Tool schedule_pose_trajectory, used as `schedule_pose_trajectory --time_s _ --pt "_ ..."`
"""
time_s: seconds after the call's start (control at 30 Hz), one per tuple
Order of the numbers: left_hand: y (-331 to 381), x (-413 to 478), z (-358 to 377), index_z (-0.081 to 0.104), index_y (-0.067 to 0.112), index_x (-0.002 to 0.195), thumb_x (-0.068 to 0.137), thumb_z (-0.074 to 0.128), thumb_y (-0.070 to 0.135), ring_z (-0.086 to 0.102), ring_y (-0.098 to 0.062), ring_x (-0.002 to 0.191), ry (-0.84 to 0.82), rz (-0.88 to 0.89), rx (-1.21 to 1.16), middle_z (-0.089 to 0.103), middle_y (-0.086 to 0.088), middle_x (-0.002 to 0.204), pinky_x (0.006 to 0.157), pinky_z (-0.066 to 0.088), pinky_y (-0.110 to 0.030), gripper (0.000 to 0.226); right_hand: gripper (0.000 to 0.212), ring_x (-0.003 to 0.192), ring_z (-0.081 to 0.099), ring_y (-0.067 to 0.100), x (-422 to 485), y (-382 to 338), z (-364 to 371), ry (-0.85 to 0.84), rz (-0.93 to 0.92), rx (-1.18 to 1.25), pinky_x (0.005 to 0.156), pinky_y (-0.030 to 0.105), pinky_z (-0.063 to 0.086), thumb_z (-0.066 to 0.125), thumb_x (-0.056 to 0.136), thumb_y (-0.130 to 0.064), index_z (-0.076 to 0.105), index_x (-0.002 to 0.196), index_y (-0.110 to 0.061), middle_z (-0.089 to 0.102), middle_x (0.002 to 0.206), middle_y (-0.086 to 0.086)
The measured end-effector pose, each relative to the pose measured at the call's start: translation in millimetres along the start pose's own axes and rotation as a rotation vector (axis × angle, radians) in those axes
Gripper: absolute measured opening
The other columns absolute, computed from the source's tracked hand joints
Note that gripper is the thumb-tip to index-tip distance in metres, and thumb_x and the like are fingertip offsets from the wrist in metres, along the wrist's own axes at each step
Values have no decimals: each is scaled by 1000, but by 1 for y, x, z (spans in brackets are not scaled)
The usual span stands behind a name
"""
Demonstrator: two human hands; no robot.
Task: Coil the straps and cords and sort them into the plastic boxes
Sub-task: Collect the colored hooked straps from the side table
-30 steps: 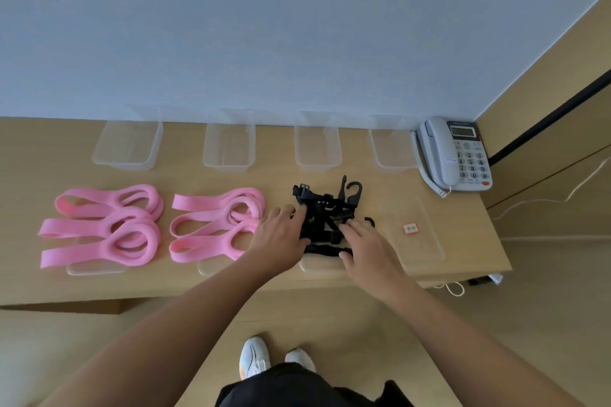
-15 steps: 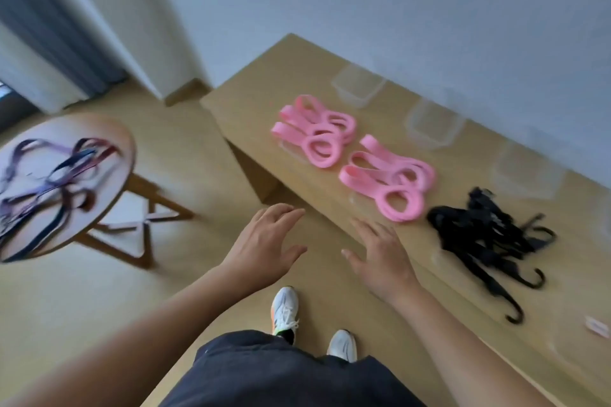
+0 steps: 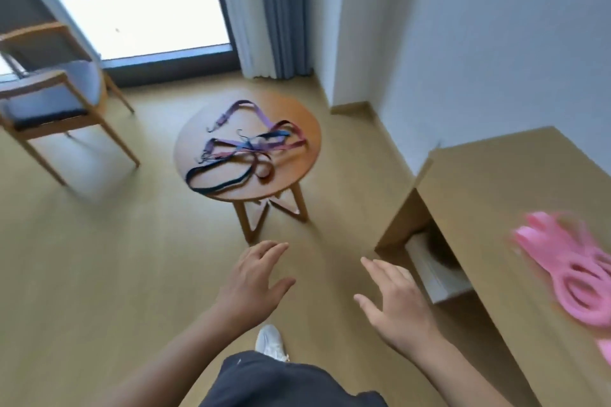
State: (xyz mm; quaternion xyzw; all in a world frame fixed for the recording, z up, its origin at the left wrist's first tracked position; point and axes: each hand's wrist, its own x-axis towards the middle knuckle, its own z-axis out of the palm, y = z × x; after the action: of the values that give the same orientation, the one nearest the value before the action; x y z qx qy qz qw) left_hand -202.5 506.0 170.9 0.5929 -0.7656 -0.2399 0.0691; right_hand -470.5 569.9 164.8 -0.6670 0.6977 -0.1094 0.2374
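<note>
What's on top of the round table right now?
A loose tangle of purple, blue and dark straps lies on the round table. They overlap, so the count is unclear.

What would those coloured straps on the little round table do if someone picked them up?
Probably floppy: the straps lie flat in loose loops on the round table. They would likely come up tangled, since several cross in the middle. The small hooks at some ends may snag neighbours, though blur hides detail.
</note>
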Motion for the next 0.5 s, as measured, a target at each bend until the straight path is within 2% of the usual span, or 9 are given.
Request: schedule_pose_trajectory --time_s 0.27,0.5 --pt "-122 62 -72 40 32 156 97 63 50 39 -13 144 30 -192 -94 43 8 157 114 36 -28 65 68 142 30 11 144 -115 30 -117 -117 -64 119 26 25 58 95 -48 32 155 -29 42 152 -8" --pt "-167 116 -92 42 28 155 98 63 46 35 -15 146 31 -311 -182 44 4 156 116 33 -29 63 66 140 31 11 235 -143 46 -239 -156 -94 115 23 24 59 94 -46 36 153 -26 44 150 -9"
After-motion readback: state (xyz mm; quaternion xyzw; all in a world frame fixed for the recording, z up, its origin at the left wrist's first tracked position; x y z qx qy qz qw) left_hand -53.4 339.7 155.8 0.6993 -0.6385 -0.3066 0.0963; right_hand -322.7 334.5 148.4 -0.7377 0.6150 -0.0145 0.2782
